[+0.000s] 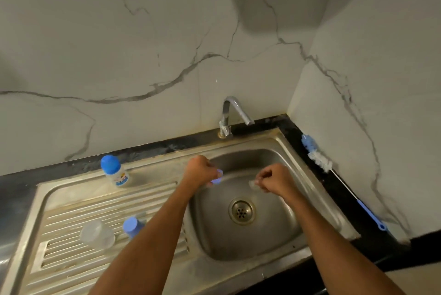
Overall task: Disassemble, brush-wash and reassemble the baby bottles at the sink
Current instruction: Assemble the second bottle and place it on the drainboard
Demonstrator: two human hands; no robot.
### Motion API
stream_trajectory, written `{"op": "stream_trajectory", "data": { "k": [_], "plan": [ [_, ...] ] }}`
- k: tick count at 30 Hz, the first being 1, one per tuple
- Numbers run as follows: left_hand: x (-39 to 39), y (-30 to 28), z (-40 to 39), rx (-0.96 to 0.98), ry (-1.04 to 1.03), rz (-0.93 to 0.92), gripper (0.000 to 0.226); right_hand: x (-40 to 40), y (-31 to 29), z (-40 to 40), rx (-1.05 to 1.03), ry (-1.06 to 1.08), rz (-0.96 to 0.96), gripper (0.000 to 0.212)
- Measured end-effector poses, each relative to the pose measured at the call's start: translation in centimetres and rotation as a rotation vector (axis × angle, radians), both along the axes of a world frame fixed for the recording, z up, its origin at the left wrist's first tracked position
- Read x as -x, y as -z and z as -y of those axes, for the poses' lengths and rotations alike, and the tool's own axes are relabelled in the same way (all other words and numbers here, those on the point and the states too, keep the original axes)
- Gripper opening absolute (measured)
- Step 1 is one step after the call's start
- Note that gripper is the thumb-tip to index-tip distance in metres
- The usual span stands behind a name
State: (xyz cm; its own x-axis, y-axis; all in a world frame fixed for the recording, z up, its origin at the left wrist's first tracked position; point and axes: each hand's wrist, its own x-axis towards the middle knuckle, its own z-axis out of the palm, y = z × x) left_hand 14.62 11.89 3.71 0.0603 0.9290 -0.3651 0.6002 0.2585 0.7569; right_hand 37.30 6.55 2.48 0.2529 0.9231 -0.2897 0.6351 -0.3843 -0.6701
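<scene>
Blue bottle collar (217, 177) gripped in left hand (199, 171), clear teat (253, 184) pinched by right hand (274, 181), both held over steel sink basin (274, 235); capped baby bottle (115, 171) stood upright on drainboard (71, 211).

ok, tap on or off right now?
Off, as far as the view shows: no stream falls from the faucet spout, and the sink basin below holds no pooled water.

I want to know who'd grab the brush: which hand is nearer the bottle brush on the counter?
Right. The right hand is over the basin, just left of the bottle brush; the left hand is farther left, at the basin's left edge.
</scene>
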Motion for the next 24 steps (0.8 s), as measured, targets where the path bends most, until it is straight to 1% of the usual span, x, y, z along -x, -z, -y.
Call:
{"op": "stream_trajectory", "data": {
  "k": [1, 3, 5, 6, 7, 9, 12, 15, 20, 24],
  "plan": [
    [-0.2, -0.4, 0.0, 0.001, 0.019, 0.074, 0.001, -0.2, -0.6, -0.1, -0.016, 0.023, -0.079, 0.011],
    [-0.5, -1.2, -0.1, -0.021, -0.002, 0.207, 0.015, -0.4, -1.6, -0.4, -0.032, 0.086, -0.293, 0.011],
    [-0.7, -2.1, 0.0, 0.052, -0.083, 0.451, 0.024, -0.2, -2.6, -0.3, -0.04, 0.152, -0.58, 0.015],
    [-0.7, -2.6, 0.2, 0.112, -0.137, 0.587, 0.025, 0.0, -3.0, -0.2, -0.051, 0.17, -0.68, 0.018],
    [-0.7, -2.8, 0.4, 0.151, -0.174, 0.676, 0.024, 0.3, -3.4, -0.1, -0.069, 0.169, -0.72, 0.021],
    [-0.7, -3.2, 0.7, 0.155, -0.191, 0.699, 0.022, 1.2, -4.2, -0.1, -0.11, 0.136, -0.707, 0.022],
    [-0.7, -3.5, 1.2, 0.146, -0.21, 0.729, 0.019, 2.2, -4.8, -0.4, -0.173, 0.106, -0.626, 0.02],
    [-0.8, -3.9, 1.7, 0.151, -0.185, 0.772, 0.019, 3.3, -5.1, -0.5, -0.222, -0.01, -0.474, 0.02],
    [-0.9, -4.2, 2.2, 0.145, -0.151, 0.821, 0.021, 4.7, -4.7, -0.9, -0.239, -0.131, -0.228, 0.032],
    [-0.7, -4.0, 2.3, 0.114, -0.162, 0.77, 0.02, 4.8, -4.9, -0.7, -0.212, -0.247, -0.204, 0.041]
  ]
}}
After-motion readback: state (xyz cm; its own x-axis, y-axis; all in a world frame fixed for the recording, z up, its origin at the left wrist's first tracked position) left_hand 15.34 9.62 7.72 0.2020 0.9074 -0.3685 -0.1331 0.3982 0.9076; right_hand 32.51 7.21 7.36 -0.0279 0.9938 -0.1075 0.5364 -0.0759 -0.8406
